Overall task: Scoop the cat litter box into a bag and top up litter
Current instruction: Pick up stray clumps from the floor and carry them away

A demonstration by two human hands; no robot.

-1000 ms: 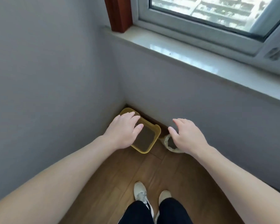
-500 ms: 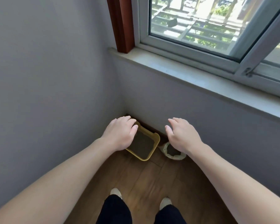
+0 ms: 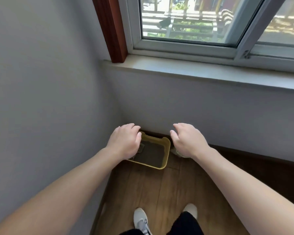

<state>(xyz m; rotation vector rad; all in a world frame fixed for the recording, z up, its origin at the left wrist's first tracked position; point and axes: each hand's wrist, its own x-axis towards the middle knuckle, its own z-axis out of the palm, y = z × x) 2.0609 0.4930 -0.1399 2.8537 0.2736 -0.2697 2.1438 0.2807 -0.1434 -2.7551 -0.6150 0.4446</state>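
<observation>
Litter box (image 3: 166, 150) below; L hand (image 3: 124, 141), R hand (image 3: 187, 140) outstretched, palms down, loose, holding nothing.

Head view, standing height, angled down at floor corner (image 3: 126, 167).

The left hand (image 3: 124, 141) and right hand (image 3: 188, 141) are bare, like both forearms. Black trousers (image 3: 185, 224) meet white trainers: the left shoe (image 3: 140, 217) shows grey lacing (perhaps mesh; it is blurred), the right shoe (image 3: 191, 209) only its toe.
</observation>
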